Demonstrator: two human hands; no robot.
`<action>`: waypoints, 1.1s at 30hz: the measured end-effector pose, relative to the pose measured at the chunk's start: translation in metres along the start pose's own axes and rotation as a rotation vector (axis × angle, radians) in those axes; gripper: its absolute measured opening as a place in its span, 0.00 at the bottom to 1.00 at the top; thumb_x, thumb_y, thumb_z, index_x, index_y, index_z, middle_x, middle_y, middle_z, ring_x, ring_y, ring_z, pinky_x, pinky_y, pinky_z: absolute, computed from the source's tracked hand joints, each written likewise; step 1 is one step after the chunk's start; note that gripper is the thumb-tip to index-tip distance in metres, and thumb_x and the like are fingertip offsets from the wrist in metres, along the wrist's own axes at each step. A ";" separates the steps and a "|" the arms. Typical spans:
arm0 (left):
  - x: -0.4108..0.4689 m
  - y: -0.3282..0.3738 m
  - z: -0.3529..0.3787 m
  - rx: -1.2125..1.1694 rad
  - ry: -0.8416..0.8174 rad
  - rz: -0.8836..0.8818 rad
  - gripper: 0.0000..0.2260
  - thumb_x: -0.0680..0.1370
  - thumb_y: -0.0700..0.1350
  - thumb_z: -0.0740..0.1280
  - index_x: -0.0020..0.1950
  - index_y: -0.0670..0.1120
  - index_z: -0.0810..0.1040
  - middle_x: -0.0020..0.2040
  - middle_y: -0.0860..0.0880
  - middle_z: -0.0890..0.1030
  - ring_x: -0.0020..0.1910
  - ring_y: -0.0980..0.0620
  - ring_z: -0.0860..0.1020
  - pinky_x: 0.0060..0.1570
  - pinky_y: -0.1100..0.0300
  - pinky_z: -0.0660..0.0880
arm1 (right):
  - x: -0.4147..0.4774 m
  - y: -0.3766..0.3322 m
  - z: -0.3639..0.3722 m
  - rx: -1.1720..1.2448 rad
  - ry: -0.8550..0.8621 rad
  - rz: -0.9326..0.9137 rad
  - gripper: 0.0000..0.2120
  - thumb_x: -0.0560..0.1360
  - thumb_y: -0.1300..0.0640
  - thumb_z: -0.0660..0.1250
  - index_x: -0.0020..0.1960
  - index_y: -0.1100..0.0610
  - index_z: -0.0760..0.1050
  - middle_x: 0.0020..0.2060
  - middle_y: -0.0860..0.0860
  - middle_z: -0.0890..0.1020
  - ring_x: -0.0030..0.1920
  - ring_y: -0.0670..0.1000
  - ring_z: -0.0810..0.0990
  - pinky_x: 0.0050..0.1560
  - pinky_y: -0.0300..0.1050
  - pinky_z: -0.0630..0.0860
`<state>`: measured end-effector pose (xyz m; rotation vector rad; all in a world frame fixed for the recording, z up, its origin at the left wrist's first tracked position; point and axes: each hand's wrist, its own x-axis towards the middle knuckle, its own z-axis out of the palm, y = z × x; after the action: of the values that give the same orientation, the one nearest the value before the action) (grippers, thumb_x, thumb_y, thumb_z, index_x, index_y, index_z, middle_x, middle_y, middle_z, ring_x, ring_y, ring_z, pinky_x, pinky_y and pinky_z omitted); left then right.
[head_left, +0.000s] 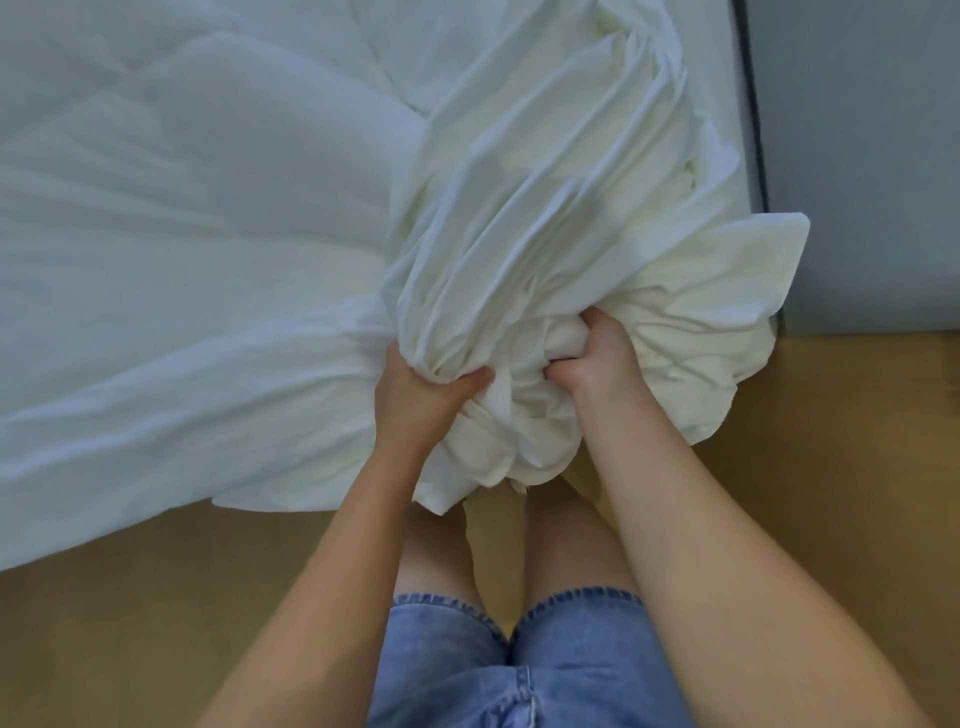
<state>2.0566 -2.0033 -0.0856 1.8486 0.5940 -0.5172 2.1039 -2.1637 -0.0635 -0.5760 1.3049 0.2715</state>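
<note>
A large white duvet (182, 249) lies spread over the bed on the left and centre. Its near right part is gathered into a crumpled white bunch (545, 218) rising above the bed's corner. My left hand (415, 389) grips the bunched fabric from the left, thumb over a fold. My right hand (597, 348) grips it from the right, its fingers buried in the cloth. Both hands sit close together at the bottom of the bunch, in front of my legs.
A wooden floor (156, 623) runs along the near edge of the bed. A grey wall or cabinet panel (862, 156) stands at the right, with a dark vertical strip beside it. My legs in denim shorts (519, 665) stand close to the bed.
</note>
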 end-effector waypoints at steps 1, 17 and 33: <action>0.003 0.002 0.001 -0.016 -0.035 0.023 0.39 0.60 0.52 0.81 0.66 0.52 0.68 0.56 0.60 0.75 0.54 0.58 0.74 0.47 0.68 0.71 | -0.002 0.003 0.000 0.038 0.016 -0.044 0.17 0.79 0.57 0.59 0.67 0.59 0.72 0.62 0.58 0.77 0.62 0.59 0.75 0.66 0.58 0.69; 0.017 0.008 -0.195 0.429 0.289 0.077 0.31 0.60 0.58 0.67 0.56 0.39 0.78 0.54 0.38 0.80 0.52 0.38 0.78 0.46 0.51 0.71 | -0.069 0.011 -0.010 -0.078 0.253 -0.288 0.07 0.77 0.49 0.64 0.42 0.49 0.71 0.40 0.49 0.79 0.38 0.51 0.79 0.38 0.51 0.80; 0.018 -0.056 -0.195 0.106 0.077 -0.144 0.43 0.52 0.67 0.72 0.64 0.51 0.71 0.56 0.54 0.77 0.52 0.51 0.77 0.43 0.59 0.73 | -0.056 0.135 0.052 -0.077 0.061 0.076 0.34 0.69 0.37 0.69 0.70 0.50 0.67 0.64 0.53 0.75 0.63 0.58 0.74 0.66 0.60 0.68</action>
<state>2.0495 -1.8003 -0.0722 1.9415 0.7682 -0.5843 2.0651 -2.0160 -0.0355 -0.6041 1.3817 0.3708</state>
